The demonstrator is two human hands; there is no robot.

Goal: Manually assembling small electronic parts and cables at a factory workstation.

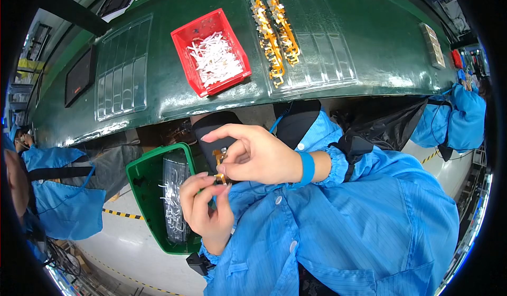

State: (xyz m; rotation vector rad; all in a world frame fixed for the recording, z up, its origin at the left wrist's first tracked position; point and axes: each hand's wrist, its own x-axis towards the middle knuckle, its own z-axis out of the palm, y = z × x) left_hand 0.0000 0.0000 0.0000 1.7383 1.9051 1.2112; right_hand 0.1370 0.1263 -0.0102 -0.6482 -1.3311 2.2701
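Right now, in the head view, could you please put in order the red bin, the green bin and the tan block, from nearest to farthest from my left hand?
1. Green bin: close beside the left hand, on its left.
2. Red bin: ahead, on the green table.
3. Tan block: far right on that table.

Left to right, the green desk (391,42) bears a dark panel (80,78), clear tray (121,90), red bin (226,86), second clear tray (330,48) and beige block (432,46).
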